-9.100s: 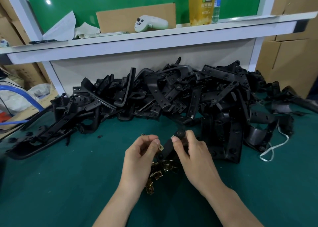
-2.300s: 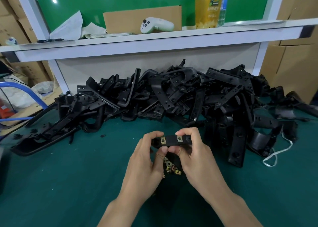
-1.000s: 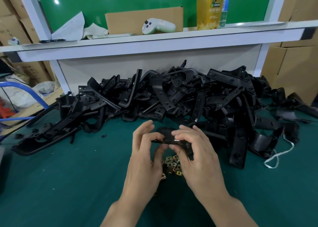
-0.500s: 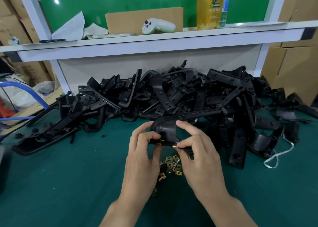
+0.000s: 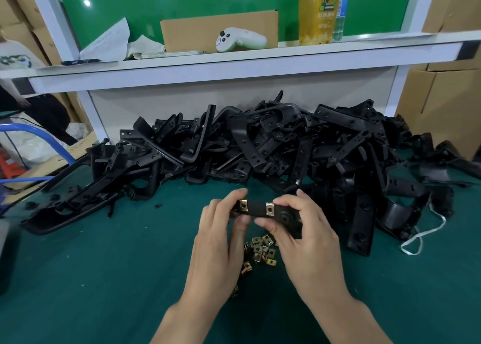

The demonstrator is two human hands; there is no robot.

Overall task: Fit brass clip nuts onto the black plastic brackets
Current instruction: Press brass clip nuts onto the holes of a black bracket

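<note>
— What has changed?

— The heap of black brackets (image 5: 273,145) beyond the grip lies as it did on the green worktop (image 5: 104,278). The bracket (image 5: 256,210) in hand has turned. Half a second ago its curved back faced up; now its flat face shows. The left hand (image 5: 216,242) pinches one end and the right hand (image 5: 309,239) the other.

— Meaning?

— Both brass clip nuts (image 5: 243,205) sit square over their holes, so I judge this piece finished and ready to lay aside.

— Counts?

— The heap is too tangled to count. Two hands, one held bracket, two fitted nuts between the grips. The loose nuts (image 5: 261,251) just beneath the grip number a dozen or so, some hidden under the left hand.
</note>
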